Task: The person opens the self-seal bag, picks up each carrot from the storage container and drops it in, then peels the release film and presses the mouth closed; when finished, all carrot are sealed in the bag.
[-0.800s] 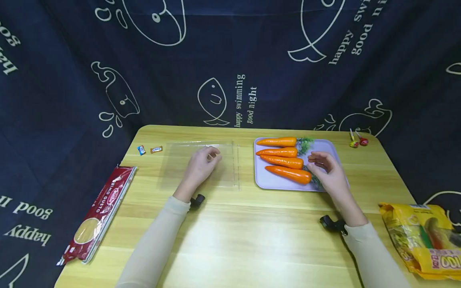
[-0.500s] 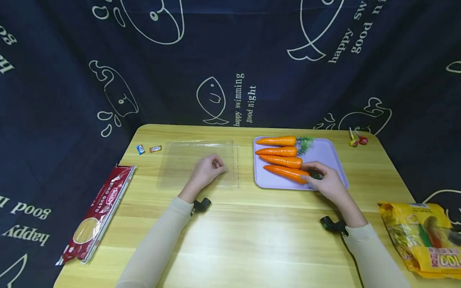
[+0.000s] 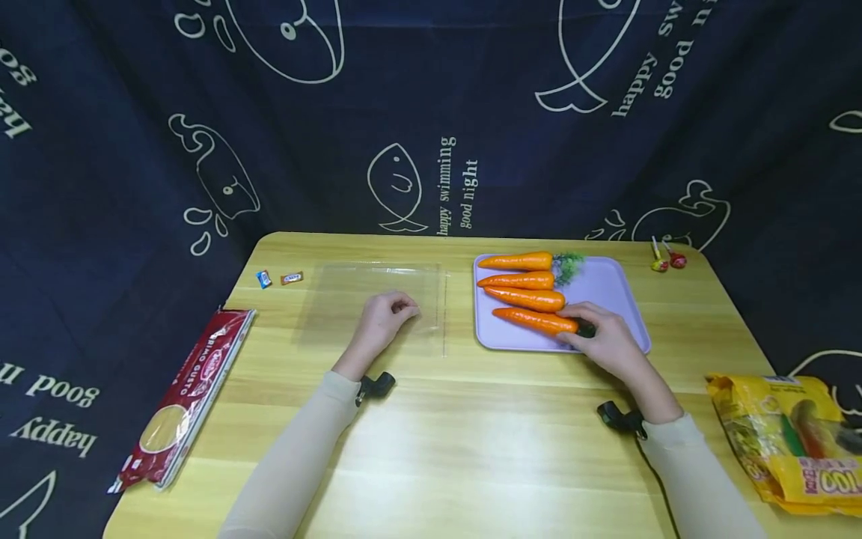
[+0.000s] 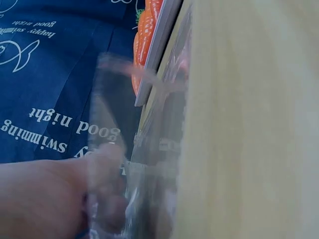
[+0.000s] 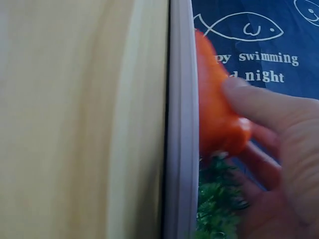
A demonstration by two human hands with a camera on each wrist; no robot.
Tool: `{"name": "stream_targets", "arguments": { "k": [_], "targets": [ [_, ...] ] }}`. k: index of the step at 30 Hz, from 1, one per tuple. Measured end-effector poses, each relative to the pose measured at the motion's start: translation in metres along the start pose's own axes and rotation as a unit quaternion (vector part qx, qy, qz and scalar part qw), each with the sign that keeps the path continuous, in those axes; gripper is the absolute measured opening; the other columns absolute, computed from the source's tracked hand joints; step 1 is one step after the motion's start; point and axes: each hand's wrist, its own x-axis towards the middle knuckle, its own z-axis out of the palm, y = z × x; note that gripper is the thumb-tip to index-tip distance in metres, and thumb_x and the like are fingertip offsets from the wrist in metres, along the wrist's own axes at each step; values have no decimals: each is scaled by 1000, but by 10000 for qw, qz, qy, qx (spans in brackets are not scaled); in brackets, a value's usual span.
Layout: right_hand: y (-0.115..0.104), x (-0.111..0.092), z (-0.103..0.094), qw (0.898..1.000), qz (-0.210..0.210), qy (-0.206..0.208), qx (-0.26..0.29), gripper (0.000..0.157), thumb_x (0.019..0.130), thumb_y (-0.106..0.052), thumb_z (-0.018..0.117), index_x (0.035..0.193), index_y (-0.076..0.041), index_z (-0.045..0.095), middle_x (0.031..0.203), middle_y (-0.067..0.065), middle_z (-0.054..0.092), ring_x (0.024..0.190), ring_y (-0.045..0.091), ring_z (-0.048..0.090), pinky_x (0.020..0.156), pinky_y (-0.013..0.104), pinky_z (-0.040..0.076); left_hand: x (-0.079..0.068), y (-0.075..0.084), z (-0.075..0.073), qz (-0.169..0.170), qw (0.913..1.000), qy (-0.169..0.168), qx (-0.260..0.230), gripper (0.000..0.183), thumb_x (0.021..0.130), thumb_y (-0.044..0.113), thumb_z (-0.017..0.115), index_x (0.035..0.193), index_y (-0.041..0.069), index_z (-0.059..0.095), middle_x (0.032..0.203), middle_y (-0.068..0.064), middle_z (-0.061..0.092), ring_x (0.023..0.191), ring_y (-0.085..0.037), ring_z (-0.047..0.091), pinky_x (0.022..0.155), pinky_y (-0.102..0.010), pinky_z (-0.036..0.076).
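Observation:
A clear flat plastic bag [image 3: 337, 299] lies on the table at left of centre. My left hand [image 3: 382, 326] pinches its upper layer near the right side. The left wrist view shows that film [image 4: 112, 99] raised off the table, with the fingertips seen blurred through it. On a lilac tray [image 3: 622, 299] several orange carrots with green tops lie side by side, tips to the left. My right hand [image 3: 602, 337] grips the nearest carrot [image 3: 532, 320] by its thick end, thumb on the near side. Its leafy top [image 5: 219, 194] is partly hidden under the palm.
Two small wrapped candies [image 3: 292, 278] lie at the back left, and two lollipops [image 3: 660, 263] at the back right. A red pack of pasta [image 3: 195, 397] lies along the left edge. A yellow bag [image 3: 795, 442] lies at the right edge. A dark printed curtain [image 3: 431, 112] hangs behind.
My right hand has come down and left from above the tray onto the nearest carrot's thick end. My left hand has moved slightly right and nearer, and the bag's right edge has shifted.

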Motion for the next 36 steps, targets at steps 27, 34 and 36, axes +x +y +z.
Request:
{"name": "stream_targets", "arguments": {
  "k": [27,34,36],
  "targets": [
    [-114,91,56,9921,-1020,-736,-12,32,86,-23,79,116,-12,74,120,5,71,119,26,63,104,44,50,-21,17,-2,956,9840,1314,-736,7,86,16,78,92,14,76,90,7,70,78,-9,62,70,-20,55],
    [-136,113,90,9869,-1089,-1194,-22,30,86,-24,80,113,-12,75,113,3,74,104,20,66,92,36,55,-23,20,0,961,9827,1267,-948,7,86,18,78,92,14,76,91,5,69,79,-10,63,72,-23,58],
    [-141,118,98,9854,-1112,-1288,-46,31,86,-24,80,113,-11,75,112,3,75,102,19,67,89,34,55,-24,20,1,990,9814,1264,-1049,8,87,20,77,93,14,77,91,4,70,79,-11,64,71,-24,59]
  ]
}}
